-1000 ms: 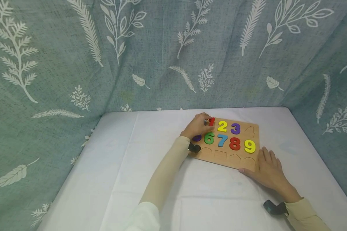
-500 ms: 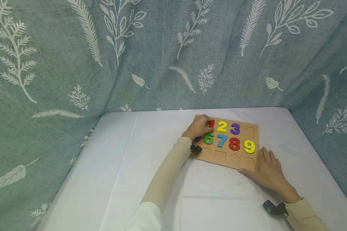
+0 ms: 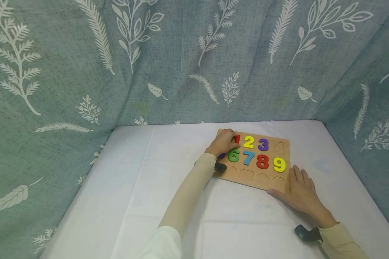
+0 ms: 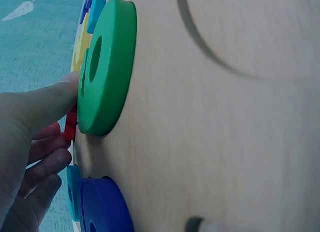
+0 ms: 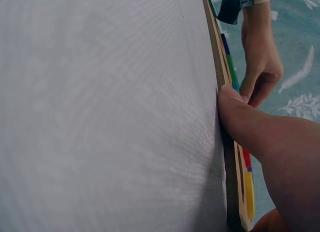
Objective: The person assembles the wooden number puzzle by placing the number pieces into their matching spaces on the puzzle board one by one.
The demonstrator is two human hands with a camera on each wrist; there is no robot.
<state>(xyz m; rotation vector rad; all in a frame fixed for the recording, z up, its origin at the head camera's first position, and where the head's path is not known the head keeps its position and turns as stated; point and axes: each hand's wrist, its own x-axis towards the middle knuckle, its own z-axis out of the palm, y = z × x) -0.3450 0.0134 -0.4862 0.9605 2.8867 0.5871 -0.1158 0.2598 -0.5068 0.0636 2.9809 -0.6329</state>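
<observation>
My left hand (image 3: 223,142) bends over the upper left corner of a wooden number puzzle board (image 3: 286,151), pinching the red number 1 (image 3: 237,139) between thumb and fingers. In the left wrist view the thumb passes close by the green 6 (image 4: 107,77), and a light-blue piece (image 4: 73,192) shows beside the dark blue 5 (image 4: 107,207). The hand covers that corner in the head view. My right hand (image 3: 301,189) lies with straight fingers along the board's right edge, its thumb (image 5: 242,112) against the front edge.
Yellow 2 (image 3: 248,142), purple 3 (image 3: 263,145), blue 7 (image 3: 248,158), red 8 (image 3: 262,162) and yellow 9 (image 3: 279,164) sit on the board. A bare 4-shaped outline is at upper right. White cloth (image 3: 162,172) covers the table; a leaf-patterned curtain (image 3: 181,72) hangs behind.
My left hand has come slightly down and right with the red 1, which sits lower on the board than a second ago. The board's upper left corner now shows. The right hand stays still.
</observation>
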